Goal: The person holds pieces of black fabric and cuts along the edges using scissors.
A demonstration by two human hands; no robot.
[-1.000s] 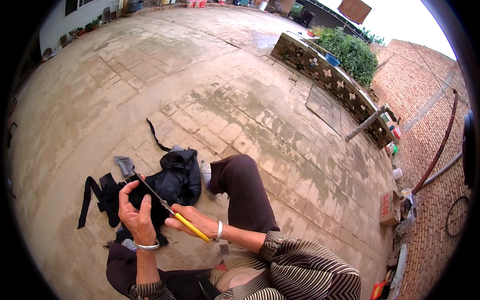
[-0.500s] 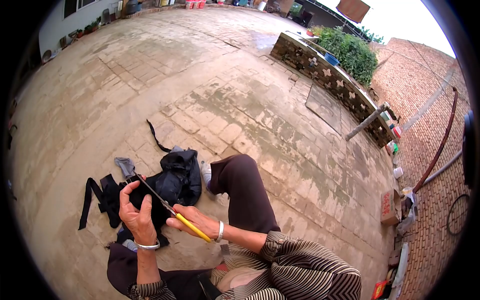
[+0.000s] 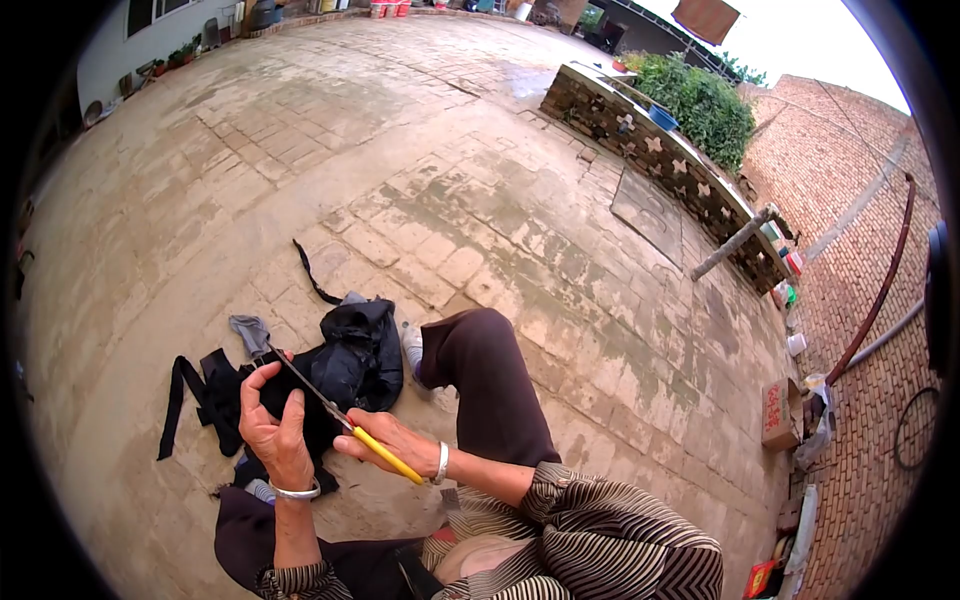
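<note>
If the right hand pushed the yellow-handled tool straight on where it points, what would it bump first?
Probably the grey cloth: the yellow-handled tool in the right hand points toward it. Depth is unclear, so the black cloth behind the blade might come first.

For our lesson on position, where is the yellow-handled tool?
In the head view's lower left, the yellow-handled tool is in the right hand, its blade near the left hand.

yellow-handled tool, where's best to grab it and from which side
Probably by its yellow handle, coming from the person's right, where the right hand already holds it. The handle slants back toward the body on that side, while the slim metal part runs forward beside the left hand, so the handle seems the safer hold.
</note>
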